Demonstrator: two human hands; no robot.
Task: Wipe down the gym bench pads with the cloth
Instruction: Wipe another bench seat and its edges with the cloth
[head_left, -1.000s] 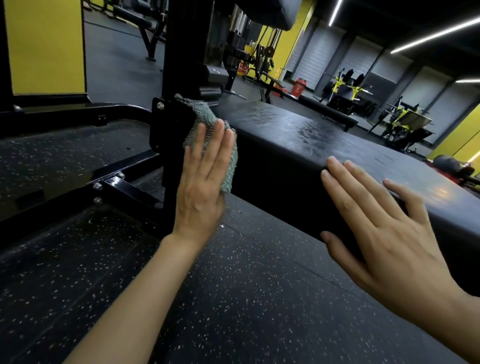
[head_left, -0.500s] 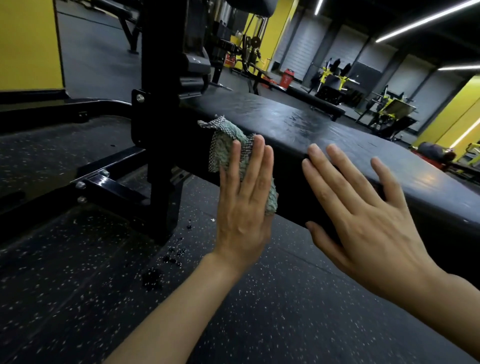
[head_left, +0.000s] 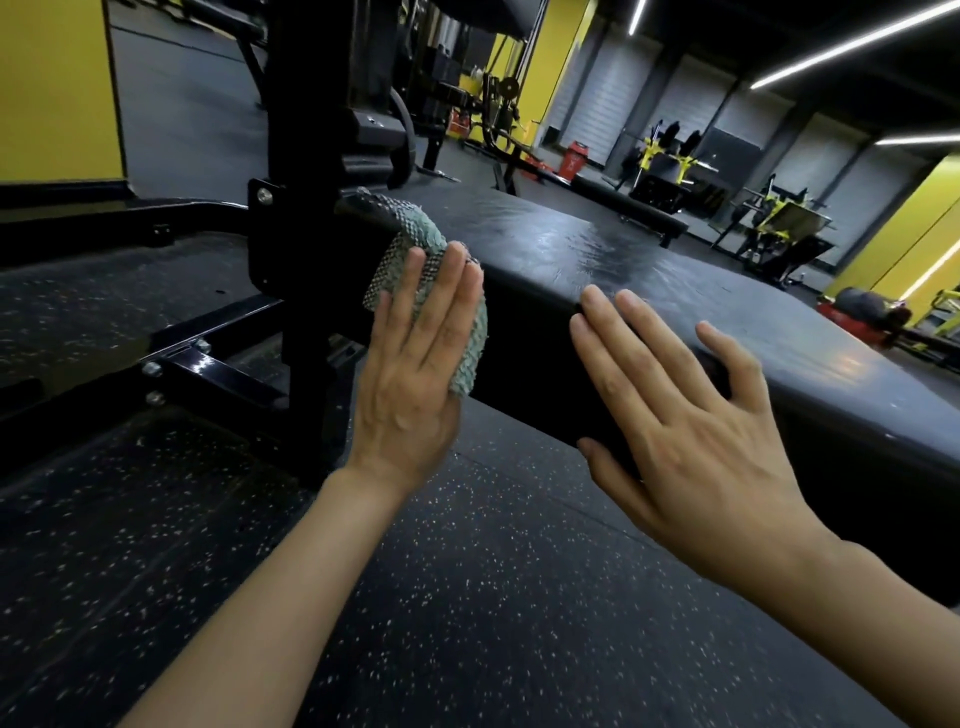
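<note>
Two hands work the near side of the pad (head_left: 649, 270), seen from the head camera, the only view. Left hand (head_left: 410, 374) is flat, fingers pressed together, pinning the cloth (head_left: 410, 244) against the pad's side face just beside the black upright (head_left: 306, 260); the cloth's top end drapes over the pad's upper edge. Right hand (head_left: 691, 415) is spread, palm against the same side face, fingertips reaching the top edge, bracing and holding nothing. The pad's top shows a wet sheen towards the middle.

What could go wrong, as I judge it: the cloth is only pressed, not gripped, so a fast stroke could let it slide out from under the palm and drop to the speckled floor (head_left: 467, 597). So close to the upright and its bracket (head_left: 265, 208), the knuckles or the cloth could catch on the bolts.

Against half a second ago, the left hand and cloth have gone back along the side towards the upright, roughly where they were a second ago. The right hand has kept its place on the pad.
</note>
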